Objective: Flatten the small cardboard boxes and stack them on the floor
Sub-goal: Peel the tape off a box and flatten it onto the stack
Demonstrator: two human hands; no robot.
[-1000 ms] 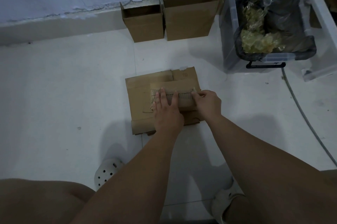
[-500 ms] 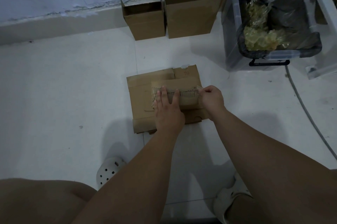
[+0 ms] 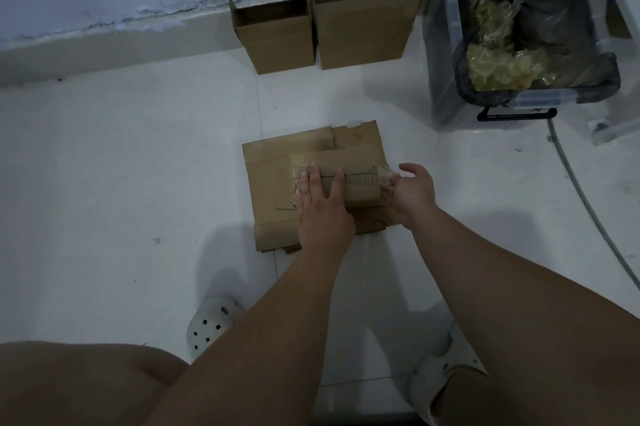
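Straight left hand (image 3: 323, 209) fingers are pressed flat on the top box (image 3: 358, 188). Tape (image 3: 385, 176) at its right end is pinched by curled right hand (image 3: 414, 195) fingers. The top box is laid on the flattened stack (image 3: 266, 183) on the floor (image 3: 121, 183). A short box (image 3: 278, 42) and a tall box (image 3: 363, 30), both open, are stood at the far wall, with a bin (image 3: 446, 44) at far right.

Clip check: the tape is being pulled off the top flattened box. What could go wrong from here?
1. The right hand pinches the tape and seems to pull sideways. Only the flat left hand pins the top box, so it could slide off the stack.
2. The box's paper surface looks ripped along the tape line; more pulling may tear it further or snap the tape.
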